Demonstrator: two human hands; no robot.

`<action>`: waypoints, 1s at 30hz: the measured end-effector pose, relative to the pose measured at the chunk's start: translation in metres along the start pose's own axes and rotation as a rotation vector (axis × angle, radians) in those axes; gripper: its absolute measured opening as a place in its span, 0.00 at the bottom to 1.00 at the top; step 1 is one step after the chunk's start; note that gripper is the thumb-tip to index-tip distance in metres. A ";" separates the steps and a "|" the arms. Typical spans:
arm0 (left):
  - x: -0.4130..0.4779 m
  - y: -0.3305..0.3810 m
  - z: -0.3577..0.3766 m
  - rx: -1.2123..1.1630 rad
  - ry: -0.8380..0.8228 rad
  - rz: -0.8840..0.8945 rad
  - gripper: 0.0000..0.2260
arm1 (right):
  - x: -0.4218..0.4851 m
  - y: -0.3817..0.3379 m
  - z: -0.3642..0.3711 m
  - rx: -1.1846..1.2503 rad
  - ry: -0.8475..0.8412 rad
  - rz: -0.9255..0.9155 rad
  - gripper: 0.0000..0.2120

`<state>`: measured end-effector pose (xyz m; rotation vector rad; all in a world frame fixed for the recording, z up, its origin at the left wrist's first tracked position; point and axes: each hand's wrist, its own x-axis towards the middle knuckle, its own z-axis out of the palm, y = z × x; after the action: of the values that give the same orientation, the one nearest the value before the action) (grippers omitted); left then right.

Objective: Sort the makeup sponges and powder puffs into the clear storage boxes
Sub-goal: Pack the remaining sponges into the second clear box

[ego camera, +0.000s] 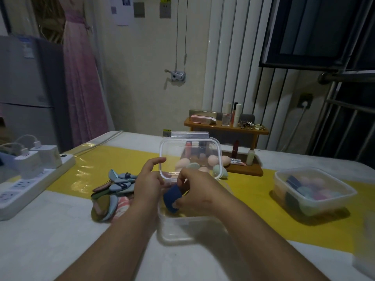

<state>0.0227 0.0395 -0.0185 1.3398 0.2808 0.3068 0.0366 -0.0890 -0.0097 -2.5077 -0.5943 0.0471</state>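
Desk (60, 240), white with a yellow runner. Open clear box (182, 234) sits dead centre in front of me, its lid (172, 147) stood up at 12 o'clock.

Right hand (198, 189) pinches the blue sponge (171, 197) between thumb and fingertips, just above the box's 11 o'clock corner. Judgement: foam, very light, soft, springs back, not fragile, not slippery. A light pinch across the flat sides should do; squeezing only deforms it.

Left hand (147, 183) is at the lid's 9 o'clock edge, index finger out towards it. I cannot tell whether it grips the lid or merely props it.

Around:
- power strip (12, 197) with chargers, far 9 o'clock
- wooden shelf (225, 128) of cosmetics, 1 o'clock, beyond the lid
- second box (324, 203), part filled, 3 o'clock, well apart
- pile of flat puffs (115, 187), 9 o'clock, just beside my left hand
- egg sponges (212, 160), seen through the lid

Judgement: the upright lid could tip if released; otherwise the drop looks unobstructed.
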 end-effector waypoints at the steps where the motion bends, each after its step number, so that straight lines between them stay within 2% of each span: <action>1: 0.001 -0.001 0.000 -0.002 0.007 -0.004 0.26 | 0.000 0.000 0.001 0.004 0.000 0.006 0.18; 12: 0.004 -0.005 -0.002 0.059 0.006 0.017 0.26 | 0.001 0.000 0.005 -0.028 -0.022 -0.025 0.11; 19: 0.004 -0.006 -0.002 0.033 0.001 0.016 0.26 | 0.002 0.002 0.005 -0.041 -0.007 -0.031 0.12; 26: 0.008 -0.007 -0.004 0.033 -0.010 0.016 0.26 | 0.001 0.000 -0.002 -0.043 -0.075 -0.028 0.11; 30: 0.010 -0.009 -0.005 0.059 -0.020 0.012 0.26 | 0.002 0.002 -0.009 -0.018 -0.010 -0.038 0.08</action>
<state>0.0303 0.0459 -0.0284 1.4022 0.2664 0.2972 0.0406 -0.0943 -0.0034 -2.5145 -0.6488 0.0407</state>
